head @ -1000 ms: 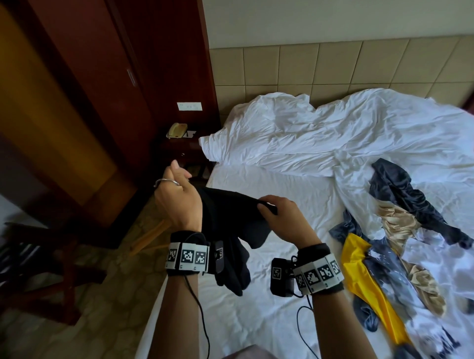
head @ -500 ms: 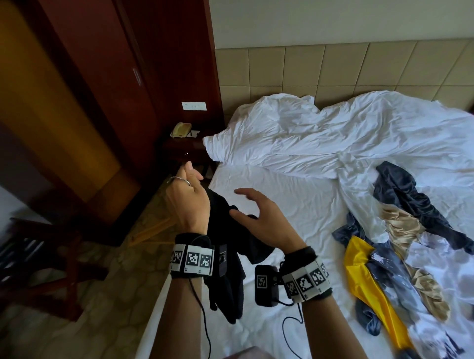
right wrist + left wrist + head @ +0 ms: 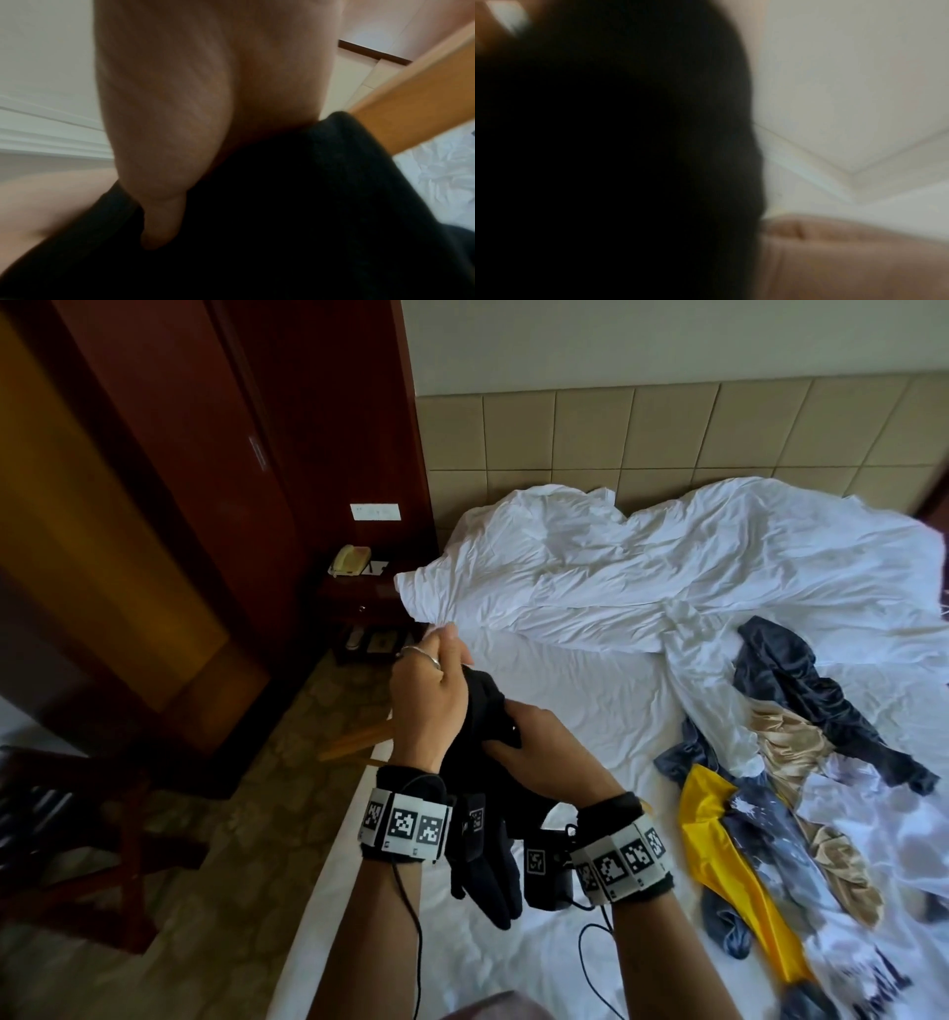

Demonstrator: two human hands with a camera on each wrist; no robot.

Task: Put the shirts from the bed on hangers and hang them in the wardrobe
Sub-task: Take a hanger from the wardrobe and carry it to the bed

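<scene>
A black shirt (image 3: pixel 482 819) hangs between my hands above the bed's left edge. My left hand (image 3: pixel 445 654) is raised, its fingers curled at the top of the shirt. A wooden hanger (image 3: pixel 354 742) pokes out to the left below this hand; its hook is hidden. My right hand (image 3: pixel 506 737) grips a fold of the black cloth just right of the left hand. In the right wrist view the thumb (image 3: pixel 164 223) presses into the black shirt (image 3: pixel 295 223), and the hanger (image 3: pixel 416 95) arm sticks out of the cloth. Black cloth (image 3: pixel 603 162) fills the left wrist view.
Several shirts lie piled on the bed's right side: yellow (image 3: pixel 719 855), dark blue (image 3: pixel 801 690), beige (image 3: pixel 791 742). A crumpled white duvet (image 3: pixel 667 572) covers the head end. A dark wooden wardrobe (image 3: pixel 154 516) stands left, a nightstand with a phone (image 3: pixel 352 559) beside it.
My right hand let go of the black shirt and opened half a second ago; now it grips the cloth again, closer to the left hand. The left hand stayed raised.
</scene>
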